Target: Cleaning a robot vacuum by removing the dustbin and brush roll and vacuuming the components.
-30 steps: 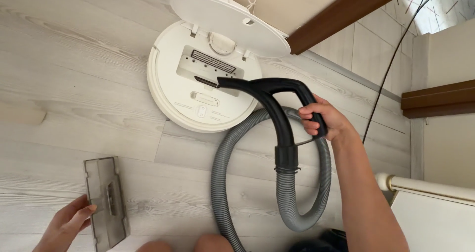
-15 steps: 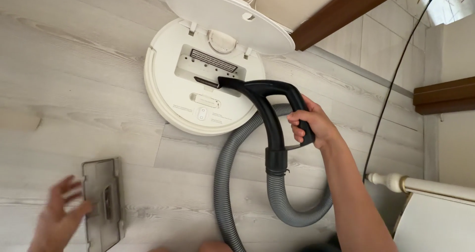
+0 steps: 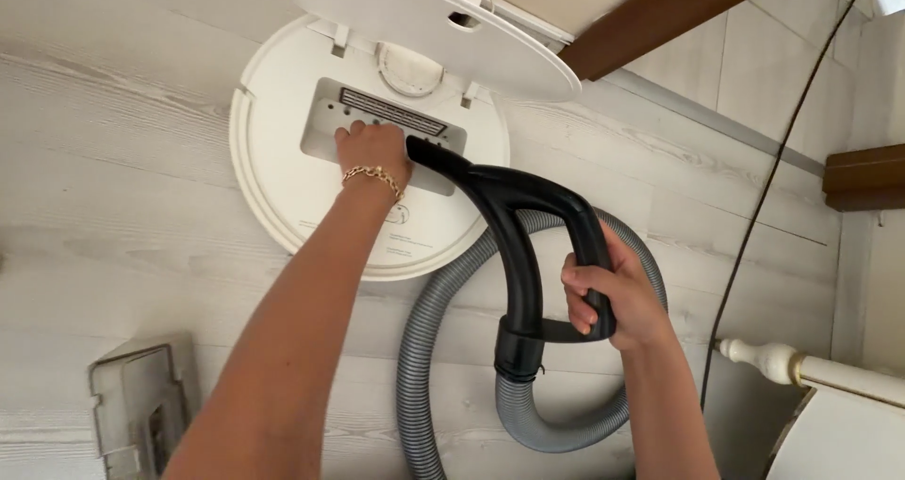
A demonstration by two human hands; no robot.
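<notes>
Head view, from the left: a grey translucent dust bin [image 3: 141, 414] lies on the pale wood-look floor [image 3: 113, 178], well apart from both hands. Further right, a round white robot vacuum [image 3: 283, 188] sits on the floor with its lid [image 3: 424, 18] tipped up, showing a rectangular recess [image 3: 377, 122] with a dark grille. The left hand [image 3: 372, 150], with a gold chain bracelet [image 3: 374, 175] on its wrist, reaches into that recess with fingers curled down; what they grip, I cannot tell. Just beside it, the tip of a black vacuum handle [image 3: 528, 225] points into the same recess. The right hand [image 3: 603, 296] is wrapped tight around the handle's grip. A grey ribbed hose [image 3: 443, 320] loops below it.
</notes>
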